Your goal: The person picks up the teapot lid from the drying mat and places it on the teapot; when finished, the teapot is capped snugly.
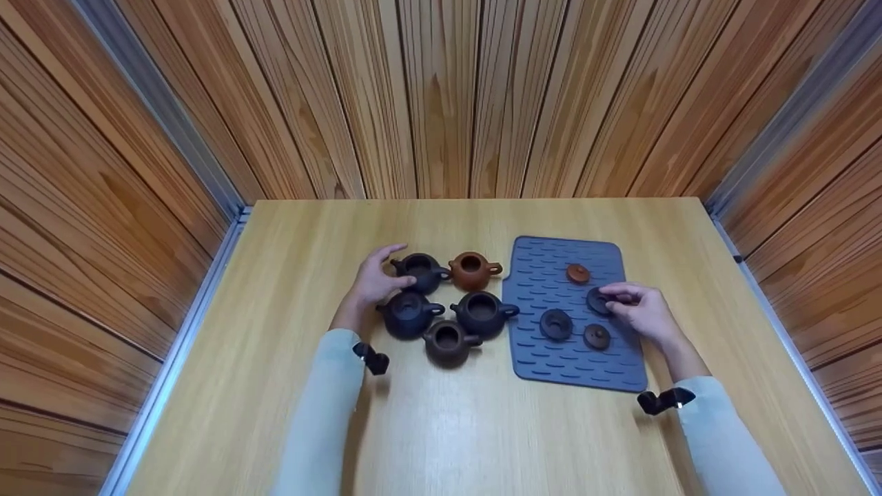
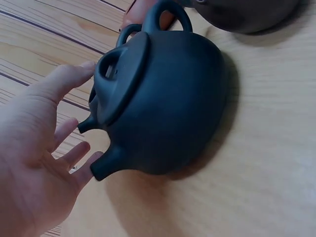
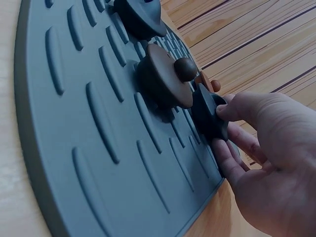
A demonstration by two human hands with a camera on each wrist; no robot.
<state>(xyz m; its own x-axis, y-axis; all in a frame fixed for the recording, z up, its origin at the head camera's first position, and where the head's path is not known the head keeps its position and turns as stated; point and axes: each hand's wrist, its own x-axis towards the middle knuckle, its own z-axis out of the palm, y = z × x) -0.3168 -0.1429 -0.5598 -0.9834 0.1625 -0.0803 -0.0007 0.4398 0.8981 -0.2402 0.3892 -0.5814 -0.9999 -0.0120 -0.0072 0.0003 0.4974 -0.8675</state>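
Observation:
My left hand (image 1: 374, 279) is at the open-topped back-left dark teapot (image 1: 431, 278), its thumb at the near rim and its straight fingers around the spout side. Just in front stands a dark teapot with its lid on (image 1: 406, 318), large in the left wrist view, where my left palm (image 2: 34, 163) is beside the spouts. Over on the grey mat (image 1: 551, 362), my right hand (image 1: 644, 310) pinches a black teapot lid (image 1: 598, 301) between thumb and fingers. In the right wrist view the thumb presses on top of that lid (image 3: 206, 114), with fingers under its edge.
A reddish-brown teapot (image 1: 470, 275), another dark teapot (image 1: 480, 320) and a brown teapot (image 1: 444, 350) stand lidless close together. On the mat lie an orange lid (image 1: 577, 273), a black lid (image 1: 555, 324) and a brown lid (image 1: 597, 337). Wooden walls (image 1: 441, 103) enclose the table.

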